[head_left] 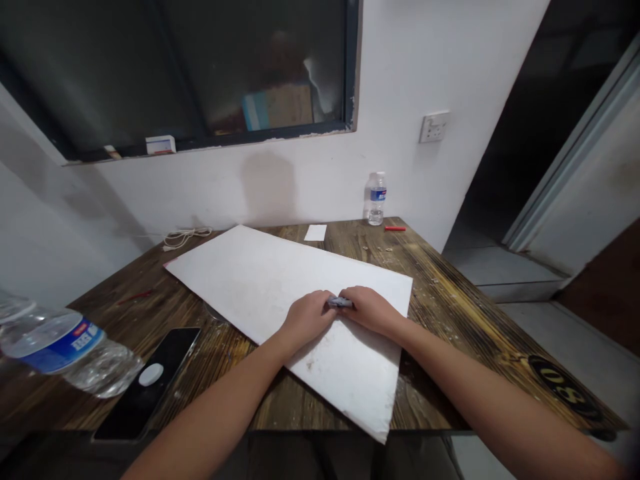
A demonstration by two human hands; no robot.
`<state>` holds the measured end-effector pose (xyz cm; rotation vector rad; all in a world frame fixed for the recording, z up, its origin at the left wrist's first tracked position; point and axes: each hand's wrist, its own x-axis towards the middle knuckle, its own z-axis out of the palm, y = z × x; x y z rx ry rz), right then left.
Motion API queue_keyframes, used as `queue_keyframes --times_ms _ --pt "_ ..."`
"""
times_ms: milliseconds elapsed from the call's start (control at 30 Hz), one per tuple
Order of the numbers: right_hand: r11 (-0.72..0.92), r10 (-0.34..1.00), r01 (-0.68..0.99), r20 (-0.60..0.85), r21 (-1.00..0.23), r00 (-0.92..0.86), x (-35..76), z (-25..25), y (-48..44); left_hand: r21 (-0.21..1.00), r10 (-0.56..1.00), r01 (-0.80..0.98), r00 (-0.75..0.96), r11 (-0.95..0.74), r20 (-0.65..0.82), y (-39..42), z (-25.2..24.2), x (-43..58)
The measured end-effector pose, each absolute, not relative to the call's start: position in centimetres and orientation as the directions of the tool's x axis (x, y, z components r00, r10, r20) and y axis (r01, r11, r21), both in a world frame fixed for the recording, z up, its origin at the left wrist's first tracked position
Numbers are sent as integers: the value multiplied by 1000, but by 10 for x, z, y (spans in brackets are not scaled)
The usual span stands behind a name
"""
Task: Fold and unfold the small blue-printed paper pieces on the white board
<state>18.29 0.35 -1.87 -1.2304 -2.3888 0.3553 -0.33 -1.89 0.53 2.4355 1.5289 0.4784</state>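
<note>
A small grey lump (341, 302), soft-looking like modelling clay, sits between my two hands just over a white board (270, 267). My left hand (310, 316) is closed on its left end, with the fingertips and thumb pressed together. From the other side, my right hand (369, 307) pinches the right end. Part of the lump is hidden by the fingers. The board lies at a slant across the wooden table (450, 347), its near corner reaching the front edge. Smudges mark its surface below my hands.
At left, a large water bottle (65, 347) stands by a black phone (150, 383) with a white disc on it. Along the back are a white cable (187, 235), a white card (315, 233), a small bottle (377, 200) and a red stick-like object (395, 229).
</note>
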Motion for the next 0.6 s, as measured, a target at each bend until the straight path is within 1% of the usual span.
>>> queue_keyframes --times_ms 200,400,600 --pt "585 811 712 272 -389 -518 183 -19 3 348 892 822 417 -451 173 -18 3 -4" --pt "583 813 724 263 -370 -520 183 -18 3 356 905 833 400 -424 142 -20 6 -3" --pt "583 812 725 259 -367 -522 182 -19 3 358 900 826 409 -436 152 -20 6 -3"
